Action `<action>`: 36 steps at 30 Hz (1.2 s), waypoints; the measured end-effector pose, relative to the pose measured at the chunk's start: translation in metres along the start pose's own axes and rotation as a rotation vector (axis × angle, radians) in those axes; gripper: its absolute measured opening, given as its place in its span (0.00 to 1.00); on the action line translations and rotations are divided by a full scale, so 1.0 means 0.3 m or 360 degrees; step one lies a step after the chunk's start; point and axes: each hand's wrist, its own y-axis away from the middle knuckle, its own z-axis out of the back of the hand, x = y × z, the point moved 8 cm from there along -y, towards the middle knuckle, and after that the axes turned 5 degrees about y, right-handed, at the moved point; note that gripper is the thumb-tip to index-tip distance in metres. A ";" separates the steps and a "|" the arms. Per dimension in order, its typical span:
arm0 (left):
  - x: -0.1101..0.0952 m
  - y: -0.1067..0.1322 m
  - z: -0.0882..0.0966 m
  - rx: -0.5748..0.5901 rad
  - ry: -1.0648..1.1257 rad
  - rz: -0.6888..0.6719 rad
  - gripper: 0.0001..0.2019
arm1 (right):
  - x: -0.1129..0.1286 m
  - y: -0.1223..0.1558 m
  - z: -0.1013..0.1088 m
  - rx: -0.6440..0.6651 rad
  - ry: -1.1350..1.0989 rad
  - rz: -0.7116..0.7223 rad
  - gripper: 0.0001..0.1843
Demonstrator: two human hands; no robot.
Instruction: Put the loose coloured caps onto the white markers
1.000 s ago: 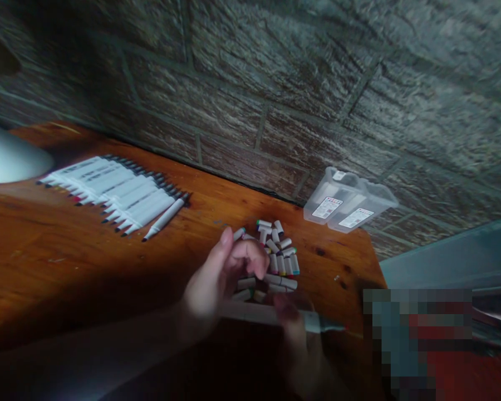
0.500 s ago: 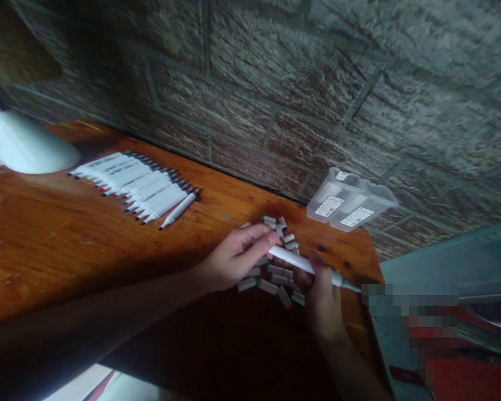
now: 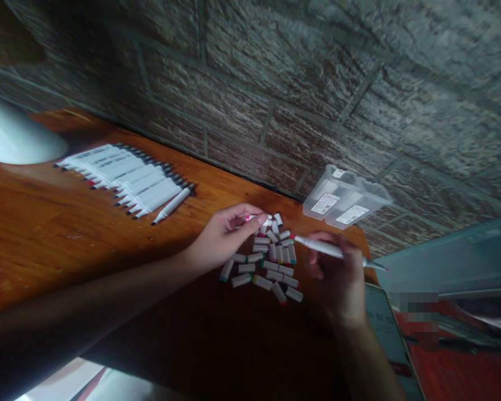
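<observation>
My right hand (image 3: 344, 281) is closed around a white marker (image 3: 322, 247), held nearly level above the table's right side. Both of its ends are uncapped, with a pinkish-red tip at the left and a thin tip at the right. Between thumb and fingers, my left hand (image 3: 223, 236) pinches a small white marker cap with a pink end (image 3: 253, 217), partly covered by the fingers. Under and between the hands lie many loose marker caps (image 3: 262, 282) with differently coloured ends. To the left, a row of white markers (image 3: 121, 175) lies side by side, with one marker (image 3: 171, 206) at its right end.
Two clear plastic cases (image 3: 345, 201) with labels stand against the brick wall (image 3: 242, 111). A phone or tablet (image 3: 386, 328) with digits on its screen lies at the wooden table's (image 3: 20, 239) right edge. A white rounded object (image 3: 23, 133) stands far left. Papers (image 3: 67, 381) show lower left.
The cap has come off the marker's left end and is in my left hand. My right hand has moved right and up with the marker, away from the left. The view has shifted slightly.
</observation>
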 end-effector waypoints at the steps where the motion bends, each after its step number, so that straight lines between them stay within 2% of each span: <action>1: 0.004 -0.002 0.005 -0.0026 0.0031 0.0027 0.11 | -0.014 0.008 -0.016 0.0097 0.0071 -0.0046 0.24; 3: 0.012 -0.001 0.007 -0.0031 0.0089 0.0079 0.12 | -0.044 0.034 -0.050 0.0308 0.0278 -0.0111 0.32; 5: 0.017 0.002 -0.004 0.0046 0.0130 0.0127 0.13 | -0.069 0.063 -0.081 0.0515 0.0493 -0.0146 0.34; 9: 0.014 0.013 -0.033 0.0245 0.0134 0.0186 0.17 | -0.092 0.108 -0.128 0.0777 0.0671 -0.0204 0.24; 15: 0.006 0.026 -0.062 0.0379 0.0086 0.0192 0.16 | -0.083 0.116 -0.149 0.0765 0.0677 -0.0143 0.19; 22: 0.009 0.035 -0.088 0.0503 0.0052 0.0178 0.12 | -0.109 0.141 -0.174 0.1010 0.0727 -0.0325 0.21; 27: -0.006 0.039 -0.091 0.0604 -0.0013 0.0111 0.07 | -0.120 0.155 -0.186 0.1073 0.0746 -0.0443 0.20; 31: -0.039 0.043 -0.094 0.0781 -0.0215 0.0012 0.07 | -0.139 0.166 -0.181 0.1165 0.0867 -0.0465 0.23; 36: -0.055 0.048 -0.096 0.1000 -0.0487 -0.0030 0.11 | -0.166 0.181 -0.159 0.1229 0.0917 -0.0551 0.26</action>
